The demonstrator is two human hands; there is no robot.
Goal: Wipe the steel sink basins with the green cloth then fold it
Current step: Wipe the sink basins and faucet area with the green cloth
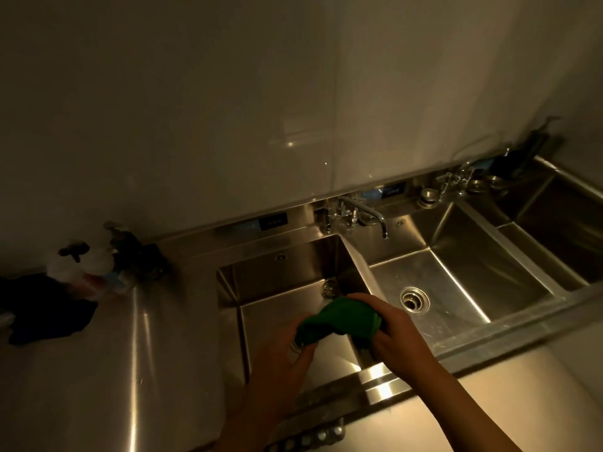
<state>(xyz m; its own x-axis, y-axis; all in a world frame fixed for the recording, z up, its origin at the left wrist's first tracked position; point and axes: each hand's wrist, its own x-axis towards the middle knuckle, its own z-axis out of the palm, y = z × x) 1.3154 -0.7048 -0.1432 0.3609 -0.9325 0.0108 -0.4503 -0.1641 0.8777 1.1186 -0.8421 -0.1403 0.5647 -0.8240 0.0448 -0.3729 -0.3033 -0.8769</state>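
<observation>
Head view. A person is standing at a steel sink (483,345) set into a steel worktop (163,353) and is holding the green cloth (342,318) in both hands. The cloth is hanging bunched above the front right part of the left basin (277,265), just beside the divider (359,256) that separates it from the middle basin (456,288); whether it is touching the steel cannot be told.

The left hand (280,357) is gripping the cloth's lower left end, with its fingers curling up into the fabric and their tips hidden there. The right hand (401,337) is wrapping over the cloth's right end, fingers pressed together and curled round the bunch, with dark fabric trailing below the palm.

A strainer drain (414,299) is lying in the floor of the middle basin, and another drain (331,287) is showing in the left basin just behind the cloth. A swivel faucet (365,213) is reaching out from the back edge over the divider. The right basin (561,230) is lying toward the far right corner, in shadow.

Near the worktop's left edge, a dark cloth (49,308) is lying crumpled, and blurred spray bottles (88,265) are standing behind it against the wall (195,109).
</observation>
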